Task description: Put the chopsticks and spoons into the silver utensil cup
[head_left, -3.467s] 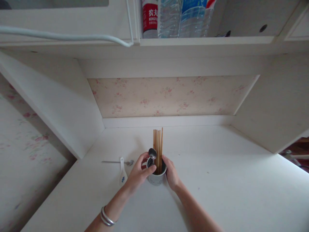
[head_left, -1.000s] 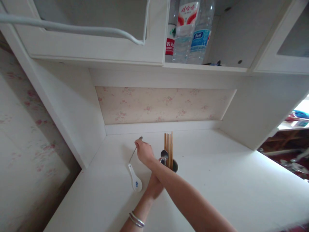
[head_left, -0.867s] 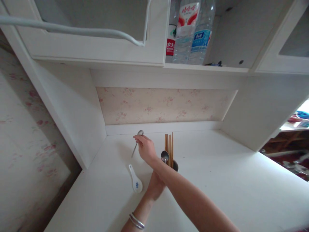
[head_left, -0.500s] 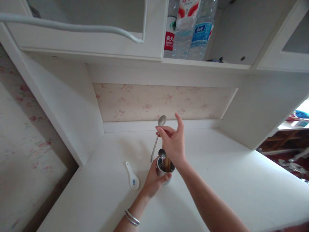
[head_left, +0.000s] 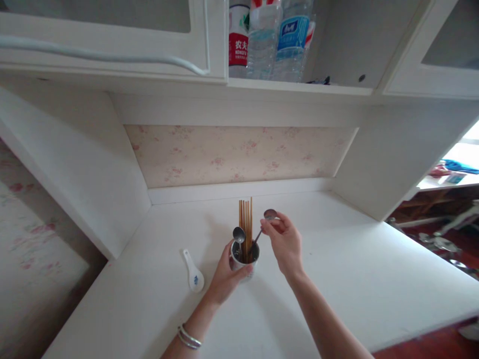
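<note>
My left hand (head_left: 229,276) is wrapped round a metal utensil holder (head_left: 247,273) that stands on the white counter. Several wooden chopsticks (head_left: 246,224) rise from the holder, with a metal spoon (head_left: 238,234) leaning bowl-up beside them on the left. Between thumb and fingers, my right hand (head_left: 286,244) pinches a second metal spoon (head_left: 270,214) just under its bowl. That spoon is tilted, and its handle end reaches into the right side of the holder's mouth. A white ceramic spoon (head_left: 193,274) with a blue mark lies on the counter, left of my left hand.
Overhead, a white cabinet (head_left: 112,70) spans the counter, with several plastic bottles (head_left: 264,50) on its open shelf. White side panels (head_left: 404,149) close in the counter (head_left: 337,279) at left and right. Floral wallpaper (head_left: 224,154) covers the back.
My right hand has moved from above and behind the holder to its right, bringing the spoon's handle into the mouth. The chopsticks now show fully. The view has shifted slightly.
</note>
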Tool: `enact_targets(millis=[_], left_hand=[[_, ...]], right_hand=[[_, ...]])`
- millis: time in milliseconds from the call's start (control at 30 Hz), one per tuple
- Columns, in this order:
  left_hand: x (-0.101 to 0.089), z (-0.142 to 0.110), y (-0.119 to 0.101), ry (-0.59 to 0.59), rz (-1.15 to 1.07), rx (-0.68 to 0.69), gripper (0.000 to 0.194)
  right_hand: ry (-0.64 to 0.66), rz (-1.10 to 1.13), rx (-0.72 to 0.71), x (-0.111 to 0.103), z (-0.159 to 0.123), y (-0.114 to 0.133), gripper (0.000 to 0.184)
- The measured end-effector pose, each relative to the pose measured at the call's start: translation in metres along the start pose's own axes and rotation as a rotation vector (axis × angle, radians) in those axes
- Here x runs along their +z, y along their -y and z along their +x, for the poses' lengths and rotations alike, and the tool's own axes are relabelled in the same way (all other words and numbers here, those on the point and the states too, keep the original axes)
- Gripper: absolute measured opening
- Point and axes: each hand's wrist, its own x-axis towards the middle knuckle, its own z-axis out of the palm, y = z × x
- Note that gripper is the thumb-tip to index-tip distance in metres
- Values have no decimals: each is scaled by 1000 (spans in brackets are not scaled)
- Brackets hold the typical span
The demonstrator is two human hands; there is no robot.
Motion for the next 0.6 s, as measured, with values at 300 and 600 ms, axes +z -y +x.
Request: enact_targets(millis=[300, 600], left_hand=[[0, 1, 4, -34, 36, -10, 73], [5, 2, -4, -15, 31, 2, 70]], right_hand=[[86, 4, 140, 1, -26, -49, 33], [297, 98, 106, -7, -30, -69, 39]])
